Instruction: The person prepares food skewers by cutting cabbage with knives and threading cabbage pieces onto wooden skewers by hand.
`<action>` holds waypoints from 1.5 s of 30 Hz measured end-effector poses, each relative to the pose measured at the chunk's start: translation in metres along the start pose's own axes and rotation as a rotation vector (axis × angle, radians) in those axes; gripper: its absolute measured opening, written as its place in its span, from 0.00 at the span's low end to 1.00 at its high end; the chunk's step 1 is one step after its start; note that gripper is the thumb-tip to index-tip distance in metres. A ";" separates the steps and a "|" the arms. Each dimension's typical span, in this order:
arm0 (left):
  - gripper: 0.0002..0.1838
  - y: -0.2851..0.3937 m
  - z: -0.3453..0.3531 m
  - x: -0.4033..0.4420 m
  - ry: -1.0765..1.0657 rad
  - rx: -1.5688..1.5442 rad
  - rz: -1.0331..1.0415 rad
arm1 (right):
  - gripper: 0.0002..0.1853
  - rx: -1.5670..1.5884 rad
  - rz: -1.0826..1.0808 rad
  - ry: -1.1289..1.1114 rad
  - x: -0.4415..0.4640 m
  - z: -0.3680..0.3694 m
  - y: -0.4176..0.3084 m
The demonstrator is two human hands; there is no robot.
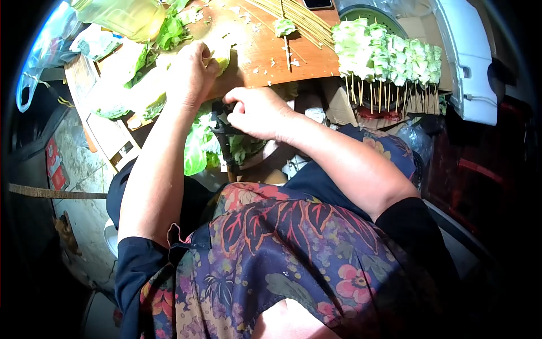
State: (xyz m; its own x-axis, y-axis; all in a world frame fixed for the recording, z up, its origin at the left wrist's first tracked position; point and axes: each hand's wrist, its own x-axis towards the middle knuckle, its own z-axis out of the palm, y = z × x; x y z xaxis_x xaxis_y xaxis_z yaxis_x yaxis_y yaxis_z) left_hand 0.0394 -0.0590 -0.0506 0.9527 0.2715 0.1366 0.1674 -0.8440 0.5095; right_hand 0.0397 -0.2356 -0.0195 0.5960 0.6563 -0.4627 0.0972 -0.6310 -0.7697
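Observation:
My left hand (195, 73) is over the wooden board's near edge, its fingers closed on a pale yellow-green leaf (222, 58); glare washes out part of it. Lower and to the right, my right hand (258, 112) is just off the board's edge with fingers curled in; whatever they hold, if anything, is hidden. One bamboo skewer (288, 52) lies on the board with a folded leaf piece (284, 27) threaded on it. Beyond it lies a bundle of bare bamboo skewers (307, 24). Large leaves (121, 93) lie left of my left hand.
Many leaf-loaded skewers (389, 53) are stacked at the right, sticks pointing toward me. A yellowish clear container (127, 17) stands at the back left, near a plastic bag (48, 39). Loose green leaves (199, 144) lie below the board (259, 53). A phone (318, 4) lies at the back.

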 end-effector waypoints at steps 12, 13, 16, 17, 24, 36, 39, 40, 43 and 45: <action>0.13 -0.014 0.005 0.016 -0.296 -0.179 -0.129 | 0.17 -0.202 -0.084 -0.093 -0.012 0.004 0.006; 0.13 -0.018 0.007 0.018 -0.299 -0.175 -0.127 | 0.17 -0.211 -0.084 -0.109 -0.013 0.003 0.008; 0.16 -0.024 0.008 0.021 -0.288 -0.362 -0.282 | 0.19 -0.264 -0.084 -0.129 -0.016 0.005 0.019; 0.16 -0.024 0.008 0.022 -0.288 -0.362 -0.281 | 0.19 -0.310 -0.085 -0.134 -0.017 0.006 0.023; 0.16 -0.022 0.006 0.027 -0.351 -0.452 -0.600 | 0.19 -0.460 0.005 -0.294 -0.027 0.004 0.040; 0.15 -0.022 0.000 0.024 -0.603 -0.525 -0.667 | 0.16 -0.668 0.284 -0.272 -0.032 0.003 0.092; 0.10 -0.019 0.001 0.019 -0.642 -0.435 -0.663 | 0.17 -0.730 0.310 -0.298 -0.034 0.012 0.100; 0.10 -0.022 0.006 0.017 -0.651 -0.410 -0.712 | 0.17 -0.717 0.308 -0.315 -0.033 0.016 0.106; 0.12 -0.017 0.004 0.006 -0.649 -0.448 -0.758 | 0.18 -0.741 0.260 -0.300 -0.033 0.025 0.120; 0.16 -0.015 0.003 0.001 -0.581 -0.584 -0.834 | 0.18 -0.705 0.286 -0.265 -0.030 0.025 0.122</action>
State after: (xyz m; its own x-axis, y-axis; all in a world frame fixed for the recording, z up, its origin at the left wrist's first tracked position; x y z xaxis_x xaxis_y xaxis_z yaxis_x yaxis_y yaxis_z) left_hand 0.0383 -0.0473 -0.0603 0.6006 0.2611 -0.7557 0.7972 -0.1225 0.5912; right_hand 0.0140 -0.3221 -0.1110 0.4736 0.4507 -0.7567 0.5025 -0.8439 -0.1881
